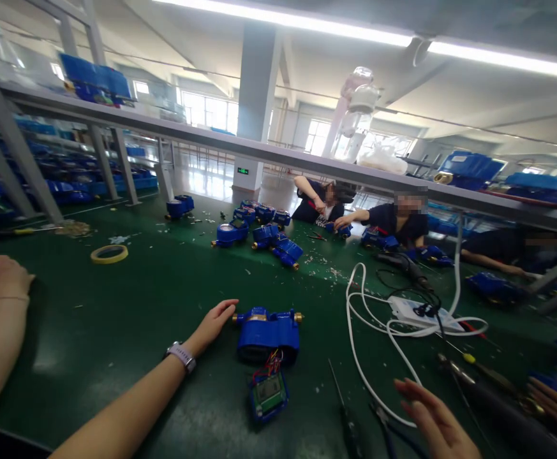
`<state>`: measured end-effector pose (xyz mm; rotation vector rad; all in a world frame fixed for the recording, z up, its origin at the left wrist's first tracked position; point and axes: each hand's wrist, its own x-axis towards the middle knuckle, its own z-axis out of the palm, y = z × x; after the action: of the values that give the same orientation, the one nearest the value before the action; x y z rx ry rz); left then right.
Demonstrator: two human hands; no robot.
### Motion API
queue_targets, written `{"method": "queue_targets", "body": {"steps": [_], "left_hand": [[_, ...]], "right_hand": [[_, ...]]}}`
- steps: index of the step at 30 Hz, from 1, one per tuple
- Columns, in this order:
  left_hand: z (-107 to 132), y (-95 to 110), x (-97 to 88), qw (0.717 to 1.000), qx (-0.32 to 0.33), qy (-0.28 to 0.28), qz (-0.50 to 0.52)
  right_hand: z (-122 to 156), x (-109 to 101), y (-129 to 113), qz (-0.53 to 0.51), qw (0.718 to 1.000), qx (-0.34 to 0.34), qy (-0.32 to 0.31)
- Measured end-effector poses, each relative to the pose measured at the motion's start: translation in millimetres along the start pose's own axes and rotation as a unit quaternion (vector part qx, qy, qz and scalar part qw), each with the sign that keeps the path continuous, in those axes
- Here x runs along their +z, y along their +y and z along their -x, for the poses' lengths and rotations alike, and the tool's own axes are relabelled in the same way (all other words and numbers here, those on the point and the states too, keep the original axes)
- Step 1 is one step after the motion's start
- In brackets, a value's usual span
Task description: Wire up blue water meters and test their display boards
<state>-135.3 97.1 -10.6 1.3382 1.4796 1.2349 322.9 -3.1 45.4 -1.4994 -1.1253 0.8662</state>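
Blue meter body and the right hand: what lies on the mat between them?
In the head view, a dark screwdriver lies between the blue meter body and the right hand.

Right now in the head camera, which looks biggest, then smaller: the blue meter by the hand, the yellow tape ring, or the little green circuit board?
1. blue meter
2. green circuit board
3. yellow tape ring, unsure: it lies farther away.

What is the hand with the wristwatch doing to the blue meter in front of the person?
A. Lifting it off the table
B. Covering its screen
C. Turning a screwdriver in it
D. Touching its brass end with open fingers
D: the left hand lies open on the green table, fingertips at the brass fitting of the blue meter, which rests flat on the table; the hand holds no tool.
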Motion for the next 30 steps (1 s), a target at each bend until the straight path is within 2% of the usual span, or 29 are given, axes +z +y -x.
{"method": "queue_targets", "body": {"steps": [3,5,8,11,14,17,22,30], "left_hand": [[24.8,-3.3,1.6,1.0,0.013,-0.023,0.001],[33.8,-6.6,2.9,0.999,0.027,-0.03,0.0],[37.2,-11.5,3.5,0.999,0.038,-0.031,-0.003],[36.0,-12.7,4.2,0.998,0.05,-0.029,-0.013],[36.5,-8.0,8.6,0.991,0.092,-0.021,-0.092],[39.2,0.2,16.7,0.978,0.136,-0.037,-0.155],[46.1,8.0,24.8,0.973,0.164,-0.073,-0.142],[49.4,6.4,20.5,0.971,0.178,-0.086,-0.137]], "right_hand": [[16.3,80.5,-9.2,-0.055,0.997,-0.034,-0.04],[18.5,123.6,-7.9,-0.087,0.993,-0.031,-0.079],[20.6,171.4,2.7,-0.11,0.99,-0.019,-0.084],[30.7,200.6,17.2,-0.105,0.99,-0.018,-0.094],[43.1,212.5,29.5,-0.097,0.99,-0.019,-0.096],[48.5,211.7,35.9,-0.091,0.991,-0.018,-0.1],[50.1,201.6,37.2,-0.081,0.99,-0.023,-0.11],[66.6,199.3,40.9,-0.068,0.991,-0.025,-0.108]]}}
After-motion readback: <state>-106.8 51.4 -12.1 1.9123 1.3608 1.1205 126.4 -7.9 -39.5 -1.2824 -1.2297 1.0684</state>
